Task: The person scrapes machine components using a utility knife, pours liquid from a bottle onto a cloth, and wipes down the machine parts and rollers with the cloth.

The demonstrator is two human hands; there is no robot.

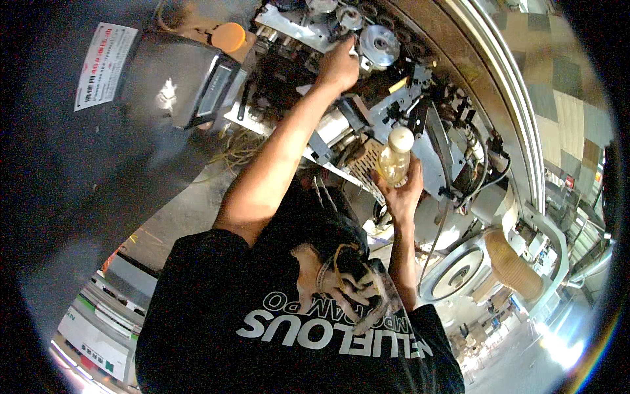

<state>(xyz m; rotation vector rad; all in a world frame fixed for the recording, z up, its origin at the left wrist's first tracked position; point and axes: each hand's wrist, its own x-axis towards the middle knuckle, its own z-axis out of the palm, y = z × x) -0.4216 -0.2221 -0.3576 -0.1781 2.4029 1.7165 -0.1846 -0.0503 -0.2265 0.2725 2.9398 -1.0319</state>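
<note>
My right hand is wrapped around a small clear bottle with a white cap and pale yellowish liquid inside. The bottle stands nearly upright above the machine's inner parts. Farther off, my left hand reaches into the machine with its fingers curled closed. Its fingertips are beside a shiny round metal disc; what they pinch, if anything, is hidden. Several metal wheels and a silvery plate sit around that hand.
At the left is a large dark machine housing with an orange round cap. A perforated metal plate lies left of the bottle. Cables hang at the right, above a pale round-faced unit with a ribbed tan hose.
</note>
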